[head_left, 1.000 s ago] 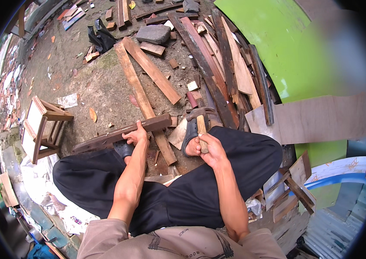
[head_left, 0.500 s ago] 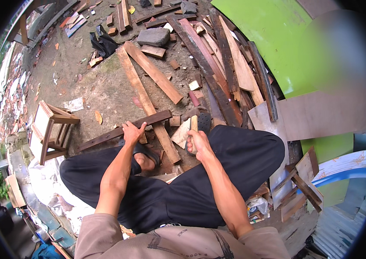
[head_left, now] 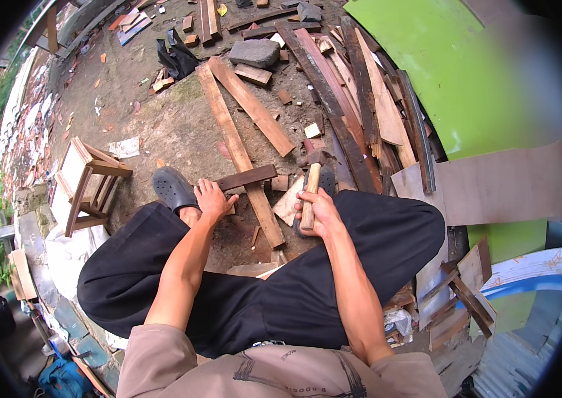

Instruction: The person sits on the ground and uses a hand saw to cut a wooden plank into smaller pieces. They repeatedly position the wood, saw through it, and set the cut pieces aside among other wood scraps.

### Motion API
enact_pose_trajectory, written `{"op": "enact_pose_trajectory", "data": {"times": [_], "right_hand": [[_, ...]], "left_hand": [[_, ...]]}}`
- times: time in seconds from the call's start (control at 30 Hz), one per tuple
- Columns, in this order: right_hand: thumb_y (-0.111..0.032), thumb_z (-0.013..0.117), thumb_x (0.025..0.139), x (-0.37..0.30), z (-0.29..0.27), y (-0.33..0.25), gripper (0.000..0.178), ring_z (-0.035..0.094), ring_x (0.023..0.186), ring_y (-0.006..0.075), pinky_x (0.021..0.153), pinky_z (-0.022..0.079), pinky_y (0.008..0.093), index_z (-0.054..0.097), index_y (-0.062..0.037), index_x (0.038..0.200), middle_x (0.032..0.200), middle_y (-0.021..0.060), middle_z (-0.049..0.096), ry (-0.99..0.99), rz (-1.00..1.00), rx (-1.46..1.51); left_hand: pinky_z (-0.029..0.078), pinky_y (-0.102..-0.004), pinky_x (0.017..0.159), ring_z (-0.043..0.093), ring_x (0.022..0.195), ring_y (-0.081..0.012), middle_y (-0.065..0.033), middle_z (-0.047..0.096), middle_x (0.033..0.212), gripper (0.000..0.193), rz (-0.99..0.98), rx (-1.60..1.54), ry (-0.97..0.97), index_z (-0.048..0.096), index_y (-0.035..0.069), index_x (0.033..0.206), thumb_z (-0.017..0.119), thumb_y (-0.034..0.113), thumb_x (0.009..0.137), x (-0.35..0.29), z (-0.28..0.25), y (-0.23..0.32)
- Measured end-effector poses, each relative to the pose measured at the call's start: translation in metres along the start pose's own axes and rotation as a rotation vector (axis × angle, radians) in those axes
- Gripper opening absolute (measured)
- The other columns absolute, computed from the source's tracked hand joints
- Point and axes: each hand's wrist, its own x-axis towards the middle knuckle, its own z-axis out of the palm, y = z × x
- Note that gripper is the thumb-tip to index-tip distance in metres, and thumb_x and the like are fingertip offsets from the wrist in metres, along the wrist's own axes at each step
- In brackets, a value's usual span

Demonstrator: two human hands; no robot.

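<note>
My right hand [head_left: 319,211] is wrapped round the wooden handle of a hammer [head_left: 312,182], its dark head pointing away from me. My left hand [head_left: 211,200] lies beside my left foot with fingers and thumb apart, over the near end of a dark wood strip [head_left: 248,177]. The strip's left part is hidden by the hand and foot. It crosses on top of a long light-brown plank [head_left: 234,142] on the ground between my legs. A black clog [head_left: 173,188] is on my left foot; the right clog [head_left: 326,180] is partly hidden behind the hammer.
A second brown plank [head_left: 254,109] lies near the first. A small wooden stool [head_left: 88,179] stands at left. Long boards [head_left: 340,113] are piled at right, beside a green panel [head_left: 420,73]. A grey stone [head_left: 254,53] sits farther off, with scattered wood offcuts around it.
My left foot has moved outward and forward, beside the dark strip. The hammer has tilted up so that its head shows. My left hand's fingers have shifted on the strip.
</note>
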Motion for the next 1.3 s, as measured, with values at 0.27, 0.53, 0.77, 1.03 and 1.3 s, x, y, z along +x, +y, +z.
{"op": "enact_pose_trajectory", "data": {"times": [0.27, 0.53, 0.77, 1.03, 1.3], "right_hand": [[-0.019, 0.062, 0.095, 0.03, 0.005, 0.031, 0.02, 0.045, 0.045, 0.0117, 0.036, 0.038, 0.0287, 0.045, -0.0081, 0.098, 0.068, 0.0026, 0.048, 0.201, -0.092, -0.254], [-0.021, 0.062, 0.09, 0.072, 0.021, 0.07, 0.021, 0.046, 0.038, 0.0135, 0.033, 0.037, 0.0299, 0.049, -0.0053, 0.085, 0.055, 0.0019, 0.047, 0.351, -0.319, 0.049], [-0.026, 0.064, 0.086, 0.083, 0.007, 0.129, 0.024, 0.05, 0.042, 0.0142, 0.036, 0.041, 0.0334, 0.059, -0.0041, 0.077, 0.059, 0.0046, 0.054, 0.39, 0.035, -0.543], [-0.02, 0.06, 0.089, 0.08, 0.014, 0.072, 0.019, 0.046, 0.039, 0.0138, 0.033, 0.038, 0.0301, 0.048, -0.0053, 0.089, 0.058, 0.0029, 0.048, 0.392, -0.247, -0.118], [-0.021, 0.061, 0.087, 0.087, 0.018, 0.093, 0.021, 0.045, 0.038, 0.0143, 0.032, 0.037, 0.0311, 0.048, -0.0051, 0.087, 0.057, 0.0037, 0.048, 0.348, -0.109, -0.135]], "left_hand": [[0.048, -0.0412, 0.098, 0.053, 0.12, -0.0359, -0.0263, 0.047, 0.134, 0.085, -0.002, -0.123, -0.106, 0.051, -0.01, 0.126, 0.074, 0.057, 0.079, 0.013, 0.004, 0.004], [0.043, -0.0412, 0.109, 0.037, 0.14, -0.0438, -0.0375, 0.027, 0.152, 0.104, 0.002, -0.204, -0.25, 0.033, -0.018, 0.139, 0.074, 0.056, 0.079, 0.008, -0.015, 0.002], [0.041, -0.0424, 0.11, 0.034, 0.141, -0.0448, -0.0379, 0.022, 0.153, 0.111, 0.05, -0.308, -0.351, 0.029, -0.019, 0.141, 0.072, 0.062, 0.078, 0.014, -0.027, -0.014], [0.04, -0.043, 0.111, 0.033, 0.142, -0.0445, -0.037, 0.02, 0.154, 0.116, 0.068, -0.346, -0.409, 0.025, -0.018, 0.143, 0.071, 0.065, 0.077, 0.015, -0.021, -0.024], [0.037, -0.0425, 0.114, 0.031, 0.142, -0.0446, -0.0368, 0.015, 0.156, 0.118, 0.082, -0.306, -0.427, 0.023, -0.019, 0.144, 0.071, 0.065, 0.076, 0.018, -0.024, -0.022]]}}
